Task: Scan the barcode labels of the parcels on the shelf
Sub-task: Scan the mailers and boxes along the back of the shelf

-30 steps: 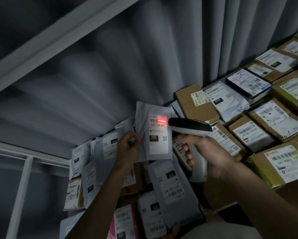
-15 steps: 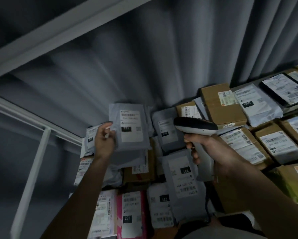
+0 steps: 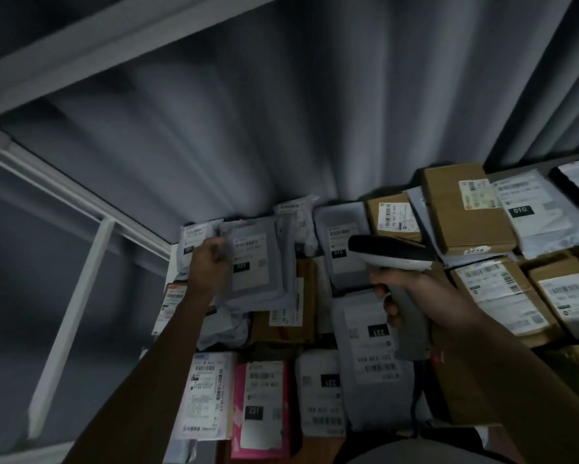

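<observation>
My left hand [image 3: 210, 262] grips the left edge of a grey poly-bag parcel [image 3: 254, 262] with a white label marked 231, low over a stack of similar bags at the shelf's back left. A handheld barcode scanner [image 3: 390, 253] sits in my right hand [image 3: 405, 293], which grips its handle; the scanner head points left and shows no red light. Right under the scanner lie other grey parcels, one with a 010 tag [image 3: 340, 249] and one with a 231 tag [image 3: 371, 343].
Brown cardboard boxes [image 3: 465, 209] with labels fill the shelf to the right. A pink parcel [image 3: 261, 406] and white-labelled bags lie at the front. A grey curtain [image 3: 281, 128] hangs behind. A white shelf post [image 3: 70, 323] stands at the left.
The red scan light on the label has gone out. My left hand carried the grey parcel leftward and down to the stack at the back left. The scanner stayed roughly in place.
</observation>
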